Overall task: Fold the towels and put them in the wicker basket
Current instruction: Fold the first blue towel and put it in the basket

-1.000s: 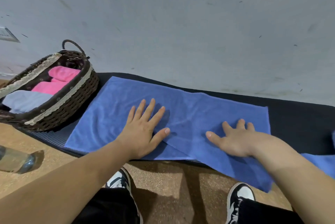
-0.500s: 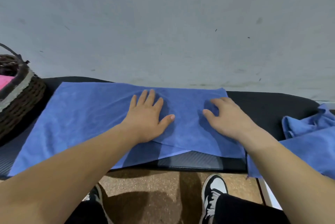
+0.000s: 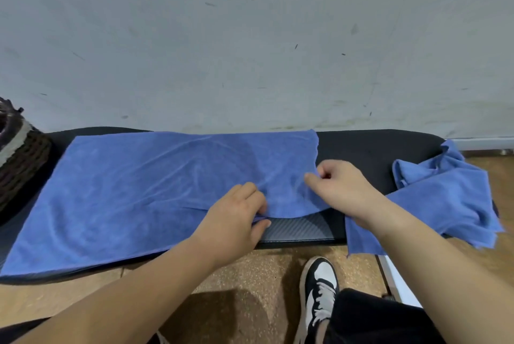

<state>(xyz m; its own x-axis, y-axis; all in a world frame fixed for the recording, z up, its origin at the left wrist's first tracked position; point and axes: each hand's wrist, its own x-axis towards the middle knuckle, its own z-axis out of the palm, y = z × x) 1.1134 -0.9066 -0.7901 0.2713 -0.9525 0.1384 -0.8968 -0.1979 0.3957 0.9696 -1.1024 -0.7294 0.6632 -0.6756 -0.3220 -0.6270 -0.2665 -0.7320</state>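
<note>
A blue towel, folded lengthwise, lies spread on a black bench. My left hand pinches the towel's near edge towards its right end. My right hand pinches the towel's right edge, lifting it slightly off the bench. At the far left only the side of the dark wicker basket shows; its inside is out of view. A second blue towel lies crumpled at the bench's right end, partly hanging over the front edge under my right forearm.
A grey wall rises right behind the bench. The brown floor lies in front, with my black-and-white shoe on it. A white object's edge shows at the lower right.
Both hands went from pressing flat on the towel to pinching its right end. The view has shifted right, so the basket has slid almost out at the left.
</note>
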